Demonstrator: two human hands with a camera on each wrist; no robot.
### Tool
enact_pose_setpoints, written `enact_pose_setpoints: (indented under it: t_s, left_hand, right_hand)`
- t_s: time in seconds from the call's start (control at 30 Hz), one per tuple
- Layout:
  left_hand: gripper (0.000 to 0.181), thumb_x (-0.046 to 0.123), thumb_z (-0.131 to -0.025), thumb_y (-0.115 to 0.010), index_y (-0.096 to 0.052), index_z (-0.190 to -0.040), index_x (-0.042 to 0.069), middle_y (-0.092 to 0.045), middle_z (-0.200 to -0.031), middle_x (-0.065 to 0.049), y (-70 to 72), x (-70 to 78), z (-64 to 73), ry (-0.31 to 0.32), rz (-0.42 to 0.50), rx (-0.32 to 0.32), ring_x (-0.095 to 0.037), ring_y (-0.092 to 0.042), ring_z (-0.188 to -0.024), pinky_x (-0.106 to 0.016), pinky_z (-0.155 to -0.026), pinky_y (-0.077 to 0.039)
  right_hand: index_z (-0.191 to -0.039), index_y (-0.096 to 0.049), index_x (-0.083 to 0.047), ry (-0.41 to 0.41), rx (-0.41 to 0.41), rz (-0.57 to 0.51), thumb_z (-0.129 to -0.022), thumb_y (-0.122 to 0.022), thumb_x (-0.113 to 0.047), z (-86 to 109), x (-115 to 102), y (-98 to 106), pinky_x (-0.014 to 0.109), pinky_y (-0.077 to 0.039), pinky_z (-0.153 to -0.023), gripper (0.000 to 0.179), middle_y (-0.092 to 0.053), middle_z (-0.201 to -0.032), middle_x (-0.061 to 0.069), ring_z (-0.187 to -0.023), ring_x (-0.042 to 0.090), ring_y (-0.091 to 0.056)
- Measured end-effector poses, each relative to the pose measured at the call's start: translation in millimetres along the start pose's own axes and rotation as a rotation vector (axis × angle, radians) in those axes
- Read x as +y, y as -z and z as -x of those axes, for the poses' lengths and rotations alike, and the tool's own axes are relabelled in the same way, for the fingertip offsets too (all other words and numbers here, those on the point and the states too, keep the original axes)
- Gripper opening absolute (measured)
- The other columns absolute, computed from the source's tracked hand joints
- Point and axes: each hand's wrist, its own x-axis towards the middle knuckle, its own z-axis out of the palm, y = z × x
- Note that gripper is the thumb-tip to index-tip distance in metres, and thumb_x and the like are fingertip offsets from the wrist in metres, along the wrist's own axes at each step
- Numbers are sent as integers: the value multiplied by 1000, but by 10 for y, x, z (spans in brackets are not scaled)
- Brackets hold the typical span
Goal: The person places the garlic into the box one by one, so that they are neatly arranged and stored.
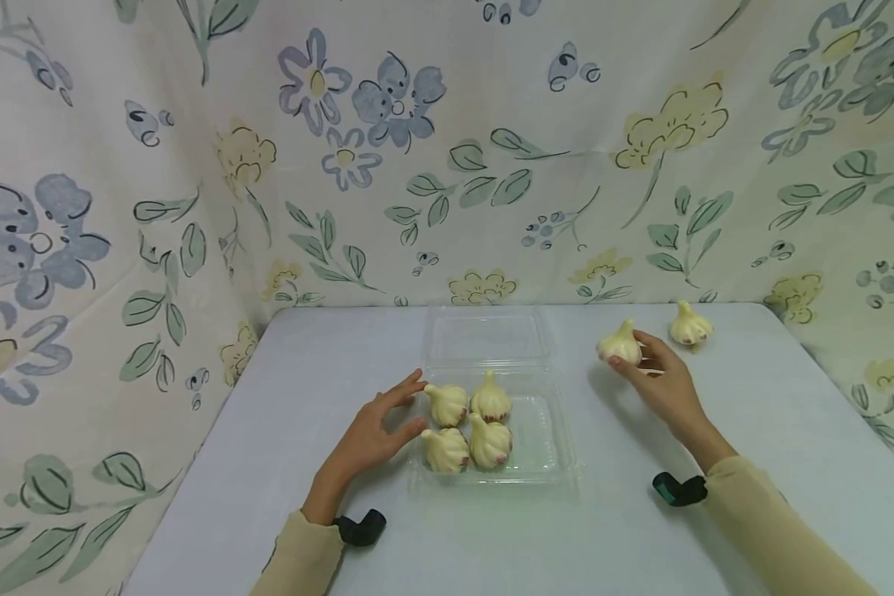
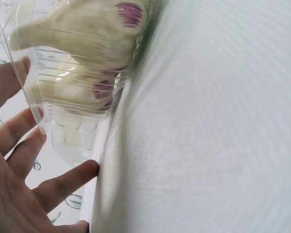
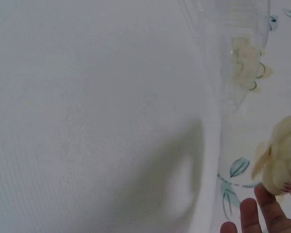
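Observation:
A clear plastic clamshell box [image 1: 540,430] stands with its lid [image 1: 484,335] folded back, and several garlic bulbs [image 1: 447,451] sit in its left half. My left hand [image 1: 376,430] is at the box's left side, fingers spread. In the left wrist view its thumb and fingertips [image 2: 36,116] are right at the clear rim, with purple-marked garlic bulbs [image 2: 87,29] behind the wall. To the right of the box, my right hand [image 1: 663,381] grips one garlic bulb [image 1: 620,343] between thumb and fingers, above the table. That bulb [image 3: 283,155] shows at the right edge of the right wrist view.
Another garlic bulb [image 1: 690,324] lies near the table's back right edge, beyond the right hand. The white table [image 1: 305,356] ends at a floral curtain [image 1: 447,165] behind and on both sides. Dark wrist cameras [image 1: 361,528] are strapped on both wrists.

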Motion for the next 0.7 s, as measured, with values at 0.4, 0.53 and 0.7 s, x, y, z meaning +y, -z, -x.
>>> enact_pose_setpoints:
  t_s: [0.4,0.53,0.7]
  left_hand:
    - [58,35,-97,-69,-51,-151,25,-35,-165,7,6,3,2,3,3,-2,-28,-62,-131,-73,-121,-15]
    - [58,35,-97,-69,-51,-151,25,-36,-165,7,5,0,-1,0,-2,1,-28,-63,-130,-73,-121,-15]
    - [57,35,-97,-69,-51,-151,26,-36,-165,7,5,0,-1,-2,-5,3,-28,-63,-130,-73,-121,-16]
  right_hand:
    - [-153,-45,-9,62,-36,-25,-98,-68,-41,147,-202,-97,15,-42,-84,67,-64,-133,19,-103,-13,-49]
    - [-152,-46,-9,56,-78,-29,-98,-68,-41,185,-266,-129,21,-43,-89,67,-63,-136,19,-106,-12,-48]
    - [-152,-46,-10,48,-110,-34,-97,-69,-42,212,-312,-162,33,-43,-95,68,-63,-135,17,-108,-8,-48]
